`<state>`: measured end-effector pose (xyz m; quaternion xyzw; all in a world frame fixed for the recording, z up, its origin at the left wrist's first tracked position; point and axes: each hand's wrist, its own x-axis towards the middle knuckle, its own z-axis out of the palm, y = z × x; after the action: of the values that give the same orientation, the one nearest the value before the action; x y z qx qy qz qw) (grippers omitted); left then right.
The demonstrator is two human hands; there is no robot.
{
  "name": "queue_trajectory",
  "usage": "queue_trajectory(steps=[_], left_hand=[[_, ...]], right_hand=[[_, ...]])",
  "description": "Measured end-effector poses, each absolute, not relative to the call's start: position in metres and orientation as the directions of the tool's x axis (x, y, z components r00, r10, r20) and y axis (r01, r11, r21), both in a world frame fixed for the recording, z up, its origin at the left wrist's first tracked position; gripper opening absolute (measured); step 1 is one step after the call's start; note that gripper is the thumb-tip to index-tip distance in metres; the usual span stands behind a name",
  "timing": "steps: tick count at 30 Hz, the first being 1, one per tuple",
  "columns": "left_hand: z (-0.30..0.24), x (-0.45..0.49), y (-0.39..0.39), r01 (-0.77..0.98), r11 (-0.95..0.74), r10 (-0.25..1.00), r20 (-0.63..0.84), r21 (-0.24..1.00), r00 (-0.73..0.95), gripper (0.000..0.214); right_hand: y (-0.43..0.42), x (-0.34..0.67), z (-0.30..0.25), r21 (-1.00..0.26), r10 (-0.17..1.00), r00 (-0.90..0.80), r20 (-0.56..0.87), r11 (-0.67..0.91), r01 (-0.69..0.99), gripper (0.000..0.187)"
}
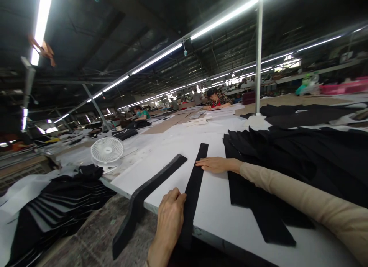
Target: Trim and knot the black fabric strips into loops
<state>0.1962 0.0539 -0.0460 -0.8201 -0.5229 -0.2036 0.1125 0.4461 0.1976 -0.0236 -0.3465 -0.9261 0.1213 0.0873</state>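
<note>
Black strip (194, 188) lies on white table (214, 213), near end past the edge. My right hand (215, 164) rests flat across its far part, fingers extended, close together. My left hand (171, 215) is curled at its left edge, nearer me; cannot tell whether thumb and fingers pinch it. Second strip (156, 185) to the left, overhanging; dark fabric pile (301, 156) to the right.

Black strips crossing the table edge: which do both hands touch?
The straighter strip, with left hand and right hand on it; the curved strip lies untouched.
</note>
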Motion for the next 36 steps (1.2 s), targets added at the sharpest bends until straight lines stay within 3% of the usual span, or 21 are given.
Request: queue_trajectory(steps=[5, 13, 17, 20, 23, 27, 31, 33, 36], left_hand=[[-0.046, 0.195, 0.051, 0.907, -0.418, 0.812, 0.466, 0.043, 0.352, 0.031], [-0.038, 0.197, 0.053, 0.912, -0.396, 0.848, 0.423, 0.102, 0.321, 0.032], [-0.028, 0.207, 0.079, 0.926, -0.365, 0.88, 0.361, 0.097, 0.309, 0.031], [-0.022, 0.216, 0.103, 0.926, -0.36, 0.894, 0.328, 0.115, 0.306, 0.029], [-0.02, 0.219, 0.117, 0.919, -0.37, 0.895, 0.317, 0.137, 0.313, 0.029], [-0.023, 0.206, 0.112, 0.852, -0.381, 0.907, 0.323, 0.358, 0.27, 0.029], [-0.029, 0.186, 0.089, 0.77, -0.254, 0.947, 0.311, 0.586, 0.076, 0.04], [-0.032, 0.184, 0.075, 0.758, -0.171, 0.956, 0.292, 0.63, -0.026, 0.034], [-0.035, 0.19, 0.059, 0.801, -0.117, 0.95, 0.302, 0.587, -0.083, 0.024]], right_hand=[[0.222, 0.443, -0.028, -0.208, 0.756, -0.647, 0.099, 0.651, 0.73, 0.043], [0.255, 0.454, -0.022, -0.188, 0.892, -0.4, 0.209, 0.438, 0.879, 0.034], [0.23, 0.436, -0.005, -0.182, 0.82, -0.503, 0.272, 0.558, 0.81, 0.035], [0.196, 0.41, -0.004, -0.258, 0.634, -0.722, 0.276, 0.773, 0.58, 0.034], [0.171, 0.394, -0.012, -0.3, 0.501, -0.801, 0.329, 0.859, 0.414, 0.035], [0.162, 0.388, -0.02, -0.271, 0.51, -0.798, 0.321, 0.857, 0.439, 0.033], [0.159, 0.385, -0.022, -0.24, 0.531, -0.789, 0.309, 0.846, 0.475, 0.034], [0.157, 0.383, -0.023, -0.227, 0.544, -0.779, 0.312, 0.839, 0.495, 0.035], [0.154, 0.383, -0.026, -0.225, 0.567, -0.763, 0.309, 0.824, 0.521, 0.035]])
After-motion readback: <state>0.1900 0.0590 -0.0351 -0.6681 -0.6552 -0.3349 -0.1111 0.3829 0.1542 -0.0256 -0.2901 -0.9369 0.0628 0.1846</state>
